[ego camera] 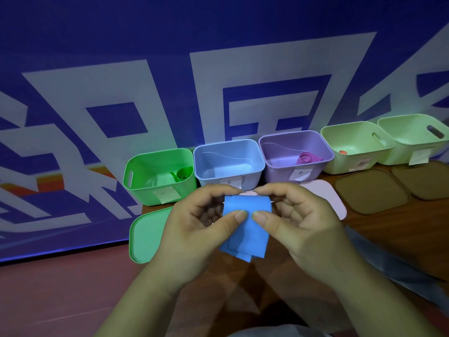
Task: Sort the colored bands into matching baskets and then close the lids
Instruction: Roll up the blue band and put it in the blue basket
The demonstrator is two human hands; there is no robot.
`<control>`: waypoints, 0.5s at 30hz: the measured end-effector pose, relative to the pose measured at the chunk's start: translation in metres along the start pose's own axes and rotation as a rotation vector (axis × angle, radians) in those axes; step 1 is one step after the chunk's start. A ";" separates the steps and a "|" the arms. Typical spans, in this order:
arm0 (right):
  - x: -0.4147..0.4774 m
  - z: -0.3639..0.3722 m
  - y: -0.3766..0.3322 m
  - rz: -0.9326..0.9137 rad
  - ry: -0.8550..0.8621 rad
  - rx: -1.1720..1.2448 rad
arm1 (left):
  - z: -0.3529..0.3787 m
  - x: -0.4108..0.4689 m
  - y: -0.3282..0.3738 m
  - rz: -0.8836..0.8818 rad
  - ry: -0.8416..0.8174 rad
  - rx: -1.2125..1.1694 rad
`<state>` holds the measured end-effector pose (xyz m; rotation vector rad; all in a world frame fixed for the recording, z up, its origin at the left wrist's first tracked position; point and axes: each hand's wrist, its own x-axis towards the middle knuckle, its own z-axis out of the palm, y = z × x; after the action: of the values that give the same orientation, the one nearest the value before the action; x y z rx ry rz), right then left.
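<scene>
A blue band [245, 229], folded over, hangs between both hands in the middle of the view. My left hand [199, 227] pinches its left edge and my right hand [298, 224] pinches its right edge, thumbs nearly meeting. Behind them stand a green basket [136, 188] with a rolled green band [182, 175], an empty light blue basket [255, 176], and a purple basket [269, 164] with a rolled pink-purple band [308, 158]. Two pale green baskets [340, 164] [403, 154] stand to the right; the nearer one holds a small orange thing [343, 152].
A green lid [145, 237] lies at the left of the hands, a pale pink lid [328, 198] behind my right hand, and two brown lids [371, 193] [427, 181] farther right. A blue and white banner [218, 81] backs the baskets. The baskets carry paper labels.
</scene>
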<state>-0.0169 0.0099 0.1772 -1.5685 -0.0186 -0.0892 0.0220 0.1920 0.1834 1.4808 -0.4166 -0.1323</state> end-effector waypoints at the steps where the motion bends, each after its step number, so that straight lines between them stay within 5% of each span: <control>1: -0.001 0.000 0.000 -0.007 -0.004 -0.005 | 0.001 0.000 0.000 -0.001 0.013 0.000; 15: -0.004 0.003 0.004 -0.048 0.014 -0.035 | 0.005 0.000 -0.001 -0.021 0.099 0.063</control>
<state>-0.0206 0.0131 0.1725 -1.6031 -0.0437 -0.1388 0.0207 0.1870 0.1822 1.5474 -0.3278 -0.0629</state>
